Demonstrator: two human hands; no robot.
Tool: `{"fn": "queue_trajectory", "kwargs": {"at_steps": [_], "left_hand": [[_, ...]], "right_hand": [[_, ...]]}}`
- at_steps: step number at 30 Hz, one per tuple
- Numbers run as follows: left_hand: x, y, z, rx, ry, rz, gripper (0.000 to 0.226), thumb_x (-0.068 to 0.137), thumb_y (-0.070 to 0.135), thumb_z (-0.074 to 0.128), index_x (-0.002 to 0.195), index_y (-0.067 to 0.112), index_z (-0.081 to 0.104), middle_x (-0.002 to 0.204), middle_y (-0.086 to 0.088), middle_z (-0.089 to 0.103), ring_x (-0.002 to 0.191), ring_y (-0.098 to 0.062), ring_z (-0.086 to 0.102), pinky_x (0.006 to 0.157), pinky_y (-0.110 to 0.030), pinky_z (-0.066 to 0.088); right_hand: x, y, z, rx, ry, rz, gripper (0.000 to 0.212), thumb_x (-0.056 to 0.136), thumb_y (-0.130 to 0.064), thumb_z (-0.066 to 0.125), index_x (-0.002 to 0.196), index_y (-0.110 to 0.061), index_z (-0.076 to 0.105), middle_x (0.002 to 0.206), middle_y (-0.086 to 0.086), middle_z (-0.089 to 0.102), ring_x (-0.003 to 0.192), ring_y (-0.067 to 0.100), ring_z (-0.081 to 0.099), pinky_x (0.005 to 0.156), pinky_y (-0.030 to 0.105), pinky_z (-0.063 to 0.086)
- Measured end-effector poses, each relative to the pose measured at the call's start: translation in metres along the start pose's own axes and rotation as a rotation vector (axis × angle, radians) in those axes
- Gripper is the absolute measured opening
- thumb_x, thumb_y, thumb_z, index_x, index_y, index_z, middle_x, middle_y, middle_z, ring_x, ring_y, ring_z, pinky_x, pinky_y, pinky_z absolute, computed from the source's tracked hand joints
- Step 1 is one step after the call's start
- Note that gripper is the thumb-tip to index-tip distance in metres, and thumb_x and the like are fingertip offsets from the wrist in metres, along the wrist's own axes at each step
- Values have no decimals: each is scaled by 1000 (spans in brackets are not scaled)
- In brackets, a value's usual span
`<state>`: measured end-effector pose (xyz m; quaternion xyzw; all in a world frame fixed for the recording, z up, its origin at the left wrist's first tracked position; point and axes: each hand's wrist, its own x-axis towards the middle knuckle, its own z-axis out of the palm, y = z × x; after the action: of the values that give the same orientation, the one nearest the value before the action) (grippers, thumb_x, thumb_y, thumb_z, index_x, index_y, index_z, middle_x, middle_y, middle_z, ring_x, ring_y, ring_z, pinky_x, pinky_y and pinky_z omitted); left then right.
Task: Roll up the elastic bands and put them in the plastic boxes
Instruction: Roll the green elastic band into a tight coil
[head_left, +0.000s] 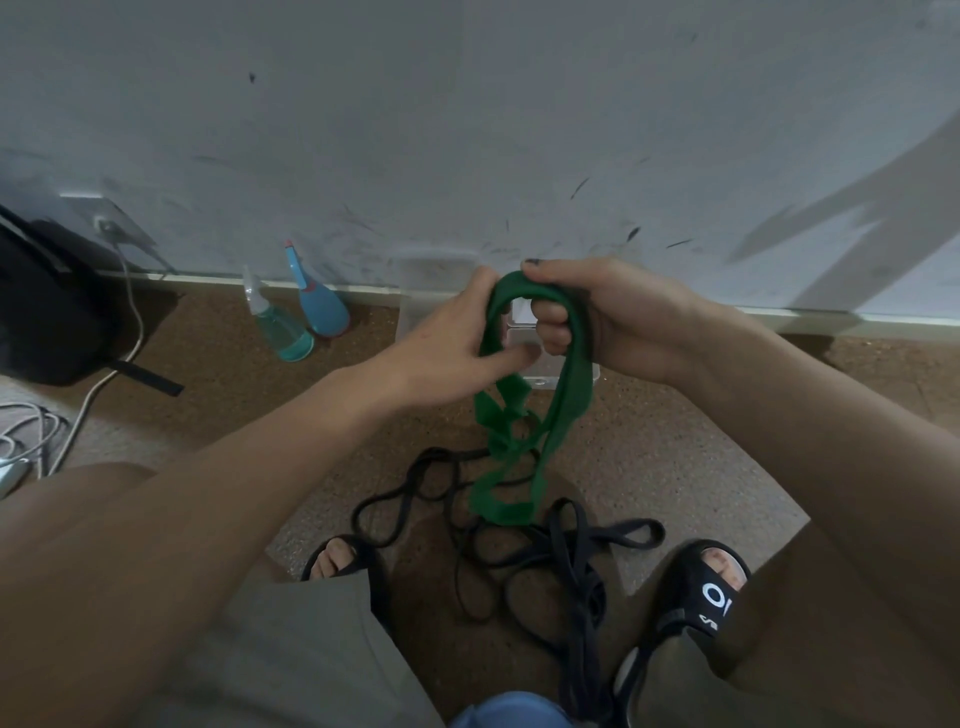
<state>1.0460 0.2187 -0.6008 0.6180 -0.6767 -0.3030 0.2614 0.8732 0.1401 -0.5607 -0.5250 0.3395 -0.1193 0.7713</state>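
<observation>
1. Fingers (550, 322) of the right hand (623, 322) curl through the top loop of the green elastic band (566, 395), gripping it.
2. The left hand (447, 338) pinches the band's other side between thumb and fingers.
3. The band hangs down, its lower end touching the tangled black elastic bands (519, 545) on the floor (649, 441).
4. A clear plastic box (519, 358), partly hidden behind the hands, stands by the wall (467, 130).
5. Two spray bottles (301, 312) stand to its left.

Both my forearms reach out from the near edge and meet far ahead. My left hand (452, 338) pinches the green band (566, 395) between thumb and fingers. My right hand (613, 322) curls round its top loop, thumb on top.
</observation>
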Motion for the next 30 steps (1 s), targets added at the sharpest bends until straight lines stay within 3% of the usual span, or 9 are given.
{"fn": "queue_trajectory", "kwargs": {"at_steps": [3,6,12,15,18,21,24,27,30], "left_hand": [[3,-5,1,37,61,31,16,99,17,53,110,9,43,88,-17,57,76,-30,61,66,-57,50],[5,-9,-4,50,54,31,9,98,9,50,107,9,48,90,-17,59,79,-32,62,69,-56,51],[11,-13,-16,3,54,-25,27,93,1,54,101,27,54,84,-4,62,63,-1,57,59,-24,45],[11,-12,-15,18,12,-46,14,95,8,58,97,21,54,79,2,57,60,3,53,60,-26,41],[10,-6,-15,47,23,-9,6,98,18,60,101,18,55,80,4,58,62,4,52,56,-13,38],[10,1,-18,57,46,49,9,99,16,60,103,19,53,79,6,59,63,1,54,58,-14,41],[10,4,-15,25,21,51,26,94,13,66,110,19,46,93,2,63,78,-10,62,65,-24,50],[9,5,-12,10,30,60,49,87,20,76,120,16,41,107,-1,60,91,-15,64,73,-31,53],[7,4,-14,-17,60,57,56,83,30,80,120,16,41,111,1,56,97,-14,62,78,-30,53]], "right_hand": [[1,0,-1,-25,9,-8,31,107,-24,50,78,-17,56,58,-4,43,52,12,42,55,21,42],[2,-1,-6,-95,75,-27,30,106,-24,52,78,-16,59,57,-4,42,51,12,40,57,23,40],[3,-9,-20,-214,254,-145,30,101,-26,62,74,-13,60,49,-5,39,46,12,34,51,24,32],[0,-15,-27,-642,317,-156,36,99,-40,65,74,-14,61,51,-7,42,44,8,37,47,21,32],[-3,-14,-31,-1123,314,-84,44,100,-57,54,81,-18,66,63,-2,57,53,11,50,53,24,39],[-5,-6,-23,-1008,227,-64,46,104,-60,39,95,-24,66,83,1,70,69,14,61,67,28,46],[2,12,-4,-781,176,-171,43,102,-60,45,104,-21,62,95,2,72,82,15,64,80,36,51],[8,27,9,-681,200,-213,43,94,-56,64,106,-15,57,85,1,73,74,11,66,72,38,55],[9,19,7,-802,197,-232,40,91,-54,69,93,-15,65,64,-11,59,53,-2,51,59,26,42]]}}
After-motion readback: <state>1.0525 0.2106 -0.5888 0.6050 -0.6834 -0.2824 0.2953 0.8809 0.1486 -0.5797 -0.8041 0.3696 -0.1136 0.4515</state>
